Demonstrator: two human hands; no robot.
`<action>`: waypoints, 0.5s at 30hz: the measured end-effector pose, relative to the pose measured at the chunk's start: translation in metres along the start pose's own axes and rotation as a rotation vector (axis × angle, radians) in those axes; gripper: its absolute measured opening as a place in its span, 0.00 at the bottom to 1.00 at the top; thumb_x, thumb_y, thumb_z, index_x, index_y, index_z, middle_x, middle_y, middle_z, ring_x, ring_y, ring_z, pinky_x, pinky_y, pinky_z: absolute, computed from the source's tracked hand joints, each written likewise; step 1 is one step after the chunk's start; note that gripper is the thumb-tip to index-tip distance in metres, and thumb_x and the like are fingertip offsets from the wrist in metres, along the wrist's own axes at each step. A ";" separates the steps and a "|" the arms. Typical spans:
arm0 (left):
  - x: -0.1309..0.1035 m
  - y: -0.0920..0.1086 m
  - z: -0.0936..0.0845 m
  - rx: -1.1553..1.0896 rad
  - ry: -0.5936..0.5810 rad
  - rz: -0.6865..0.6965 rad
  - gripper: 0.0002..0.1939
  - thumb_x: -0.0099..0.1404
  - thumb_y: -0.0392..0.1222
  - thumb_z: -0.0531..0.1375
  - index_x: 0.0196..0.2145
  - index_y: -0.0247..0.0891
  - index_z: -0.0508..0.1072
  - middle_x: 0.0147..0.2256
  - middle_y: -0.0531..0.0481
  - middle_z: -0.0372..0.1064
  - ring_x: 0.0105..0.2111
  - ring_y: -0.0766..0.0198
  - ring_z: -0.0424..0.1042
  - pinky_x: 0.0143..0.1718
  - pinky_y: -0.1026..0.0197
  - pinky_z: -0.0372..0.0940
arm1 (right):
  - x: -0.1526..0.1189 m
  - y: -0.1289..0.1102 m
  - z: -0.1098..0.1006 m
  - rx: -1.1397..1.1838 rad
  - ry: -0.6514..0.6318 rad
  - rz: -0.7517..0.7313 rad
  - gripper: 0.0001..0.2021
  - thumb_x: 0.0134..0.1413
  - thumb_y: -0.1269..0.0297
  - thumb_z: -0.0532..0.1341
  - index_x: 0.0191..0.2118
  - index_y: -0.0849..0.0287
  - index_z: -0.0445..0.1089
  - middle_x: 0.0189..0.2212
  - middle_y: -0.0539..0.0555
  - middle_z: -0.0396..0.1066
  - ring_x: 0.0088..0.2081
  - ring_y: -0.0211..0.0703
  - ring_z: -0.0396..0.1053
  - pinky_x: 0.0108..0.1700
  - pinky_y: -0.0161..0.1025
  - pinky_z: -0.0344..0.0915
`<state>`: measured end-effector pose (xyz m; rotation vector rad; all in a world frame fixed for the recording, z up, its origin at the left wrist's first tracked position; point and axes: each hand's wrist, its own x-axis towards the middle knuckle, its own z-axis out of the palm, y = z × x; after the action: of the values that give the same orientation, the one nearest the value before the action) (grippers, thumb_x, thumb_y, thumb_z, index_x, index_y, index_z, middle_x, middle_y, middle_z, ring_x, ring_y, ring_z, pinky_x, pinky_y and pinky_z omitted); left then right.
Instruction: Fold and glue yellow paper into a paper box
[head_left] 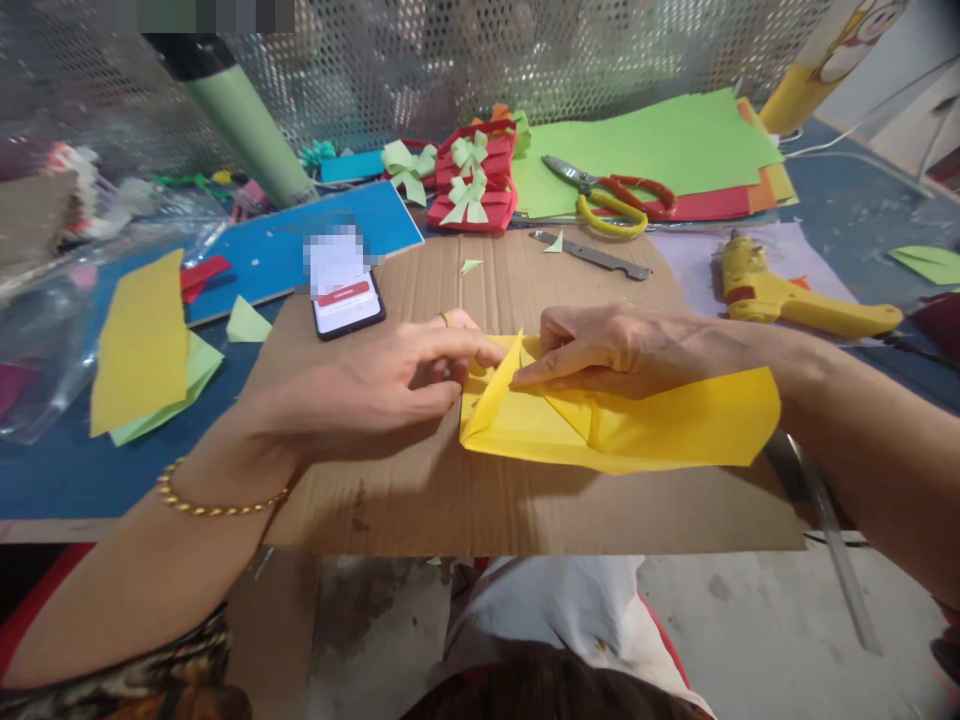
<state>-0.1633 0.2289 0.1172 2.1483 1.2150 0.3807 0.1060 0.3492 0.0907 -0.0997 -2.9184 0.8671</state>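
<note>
A folded sheet of yellow paper (pixel 660 425) lies on the cardboard, its left end creased with a flap standing up. My left hand (pixel 390 370) is at that end, fingers bent against the upright flap and thumb by the left edge. From the other side my right hand (pixel 592 350) reaches in, its index finger pressing inside the fold while the other fingers curl over the paper. The paper's right part extends loose beneath my right wrist. Parts of both hands' fingertips are hidden by the folds.
Beyond the cardboard (pixel 420 510) lie scissors (pixel 607 195), a metal blade (pixel 592 255), green paper sheets (pixel 660 150) and red paper pieces with green bows (pixel 472 180). A phone (pixel 345 300) sits at the left, a yellow glue gun (pixel 810 295) at the right. A green bottle (pixel 247 125) leans behind.
</note>
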 end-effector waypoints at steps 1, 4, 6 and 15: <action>-0.003 0.002 -0.004 -0.054 -0.023 -0.003 0.11 0.72 0.39 0.58 0.47 0.42 0.80 0.49 0.45 0.77 0.45 0.60 0.76 0.48 0.59 0.72 | 0.000 0.001 0.001 -0.005 0.003 0.003 0.21 0.76 0.56 0.55 0.60 0.48 0.83 0.38 0.54 0.69 0.35 0.40 0.65 0.39 0.39 0.60; -0.007 0.007 -0.013 -0.182 -0.064 0.005 0.04 0.70 0.40 0.62 0.39 0.43 0.78 0.49 0.47 0.79 0.46 0.60 0.77 0.48 0.60 0.72 | 0.001 0.001 0.003 -0.017 0.022 -0.005 0.19 0.75 0.57 0.57 0.60 0.47 0.83 0.38 0.53 0.69 0.34 0.39 0.63 0.38 0.39 0.60; -0.007 0.008 -0.015 -0.227 -0.059 -0.021 0.04 0.70 0.41 0.65 0.36 0.42 0.77 0.47 0.47 0.79 0.47 0.60 0.78 0.49 0.61 0.73 | 0.001 -0.001 0.002 -0.017 0.026 -0.009 0.19 0.74 0.58 0.57 0.60 0.47 0.83 0.38 0.53 0.69 0.34 0.39 0.63 0.38 0.39 0.59; -0.009 -0.015 0.004 -0.175 -0.061 0.034 0.12 0.76 0.51 0.63 0.42 0.44 0.83 0.43 0.47 0.80 0.40 0.61 0.77 0.46 0.61 0.72 | -0.001 -0.015 -0.009 0.016 -0.045 0.053 0.20 0.75 0.57 0.56 0.59 0.52 0.82 0.37 0.53 0.66 0.35 0.40 0.61 0.39 0.40 0.59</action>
<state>-0.1762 0.2256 0.1050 2.0182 1.0713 0.4172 0.1073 0.3416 0.1065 -0.1592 -2.9627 0.9115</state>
